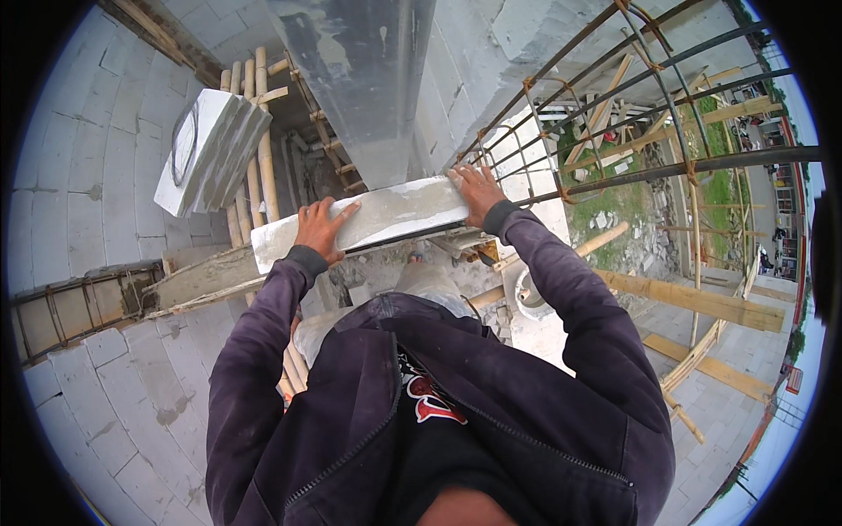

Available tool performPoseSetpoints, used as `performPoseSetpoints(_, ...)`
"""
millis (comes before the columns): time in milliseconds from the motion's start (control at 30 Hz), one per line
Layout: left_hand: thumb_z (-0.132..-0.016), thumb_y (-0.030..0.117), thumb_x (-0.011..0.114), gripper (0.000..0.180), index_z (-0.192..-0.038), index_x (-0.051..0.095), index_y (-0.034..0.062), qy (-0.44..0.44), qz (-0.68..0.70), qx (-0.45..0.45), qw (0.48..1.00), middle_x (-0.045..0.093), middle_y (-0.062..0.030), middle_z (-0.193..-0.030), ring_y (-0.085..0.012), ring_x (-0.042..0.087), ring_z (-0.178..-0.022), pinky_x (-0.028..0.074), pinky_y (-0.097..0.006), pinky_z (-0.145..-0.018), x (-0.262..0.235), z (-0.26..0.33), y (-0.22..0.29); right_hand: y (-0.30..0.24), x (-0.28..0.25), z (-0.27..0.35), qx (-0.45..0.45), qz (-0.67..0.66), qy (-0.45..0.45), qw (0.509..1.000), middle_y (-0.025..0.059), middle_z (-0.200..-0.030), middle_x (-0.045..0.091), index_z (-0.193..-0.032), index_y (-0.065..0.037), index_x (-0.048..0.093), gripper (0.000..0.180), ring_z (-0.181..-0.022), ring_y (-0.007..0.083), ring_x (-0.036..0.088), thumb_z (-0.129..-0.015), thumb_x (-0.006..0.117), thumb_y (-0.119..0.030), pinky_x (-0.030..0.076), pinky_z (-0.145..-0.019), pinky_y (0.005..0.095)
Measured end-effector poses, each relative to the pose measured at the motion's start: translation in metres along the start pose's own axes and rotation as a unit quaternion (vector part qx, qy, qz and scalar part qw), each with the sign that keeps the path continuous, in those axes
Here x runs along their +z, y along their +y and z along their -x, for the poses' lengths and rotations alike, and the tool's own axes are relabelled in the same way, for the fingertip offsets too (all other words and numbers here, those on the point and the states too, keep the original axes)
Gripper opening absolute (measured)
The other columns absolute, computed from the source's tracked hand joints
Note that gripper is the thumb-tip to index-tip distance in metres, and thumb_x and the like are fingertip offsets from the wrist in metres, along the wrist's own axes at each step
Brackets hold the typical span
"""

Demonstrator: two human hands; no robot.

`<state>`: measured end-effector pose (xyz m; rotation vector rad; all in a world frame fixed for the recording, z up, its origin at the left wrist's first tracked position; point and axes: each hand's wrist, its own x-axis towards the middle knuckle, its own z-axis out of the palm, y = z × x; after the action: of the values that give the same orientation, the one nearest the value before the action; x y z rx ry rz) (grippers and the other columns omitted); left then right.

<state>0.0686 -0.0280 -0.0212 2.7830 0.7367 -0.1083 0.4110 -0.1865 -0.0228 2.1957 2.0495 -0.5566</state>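
Observation:
A long pale lightweight concrete block [399, 215], smeared with grey mortar, lies crosswise in front of me, its left end nearer. My left hand [321, 230] grips it towards the left end, fingers over the upper face and thumb pointing right. My right hand [476, 193] clasps the right end, fingers bent over the far edge. Both palms press the near side; the block's underside is hidden. Directly beyond the block rises a smooth grey panel [360, 79] with whitish patches.
Tied steel rebar [675, 162] reaches across the upper right. Stacked pale blocks [215, 153] rest by bamboo poles [263, 167] on the left. A mortar-covered ledge [206, 276] runs left from the block. Wooden planks [693, 298] and a white bucket [531, 294] are lower right.

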Motion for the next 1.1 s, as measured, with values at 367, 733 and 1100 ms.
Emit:
performPoseSetpoints(367, -0.052, 0.016, 0.091, 0.111, -0.15, 0.04, 0.0313, -0.011, 0.018, -0.006, 1.0, 0.042, -0.0219, -0.138, -0.041, 0.041, -0.127, 0.029, -0.053, -0.109, 0.0, 0.001, -0.001, -0.003, -0.002, -0.003, -0.001, 0.001, -0.004, 1.0, 0.0162, -0.152, 0.036, -0.151, -0.008, 0.031, 0.1, -0.146, 0.033, 0.029, -0.063, 0.08, -0.012, 0.017, -0.121, 0.0533)
performPoseSetpoints(733, -0.048, 0.02, 0.093, 0.117, -0.151, 0.038, 0.0325, -0.017, 0.014, 0.013, 1.0, 0.041, -0.0219, -0.14, -0.0404, 0.04, -0.129, 0.028, -0.054, -0.108, 0.01, -0.007, 0.004, -0.005, 0.017, 0.003, 0.05, 0.041, 0.002, 0.998, 0.0163, -0.158, 0.027, -0.155, -0.012, 0.024, 0.093, -0.15, 0.0331, 0.02, -0.075, 0.073, -0.008, 0.017, -0.119, 0.0613)
performPoseSetpoints(1100, -0.049, 0.021, 0.092, 0.115, -0.151, 0.038, 0.0317, -0.016, 0.007, 0.027, 0.999, 0.042, -0.0207, -0.138, -0.0394, 0.041, -0.127, 0.029, -0.053, -0.107, 0.009, -0.009, 0.001, -0.025, 0.003, 0.013, 0.105, 0.022, -0.016, 0.994, 0.0131, -0.163, 0.021, -0.155, -0.02, 0.03, 0.07, -0.152, 0.0335, 0.016, -0.09, 0.053, -0.006, 0.021, -0.115, 0.0645)
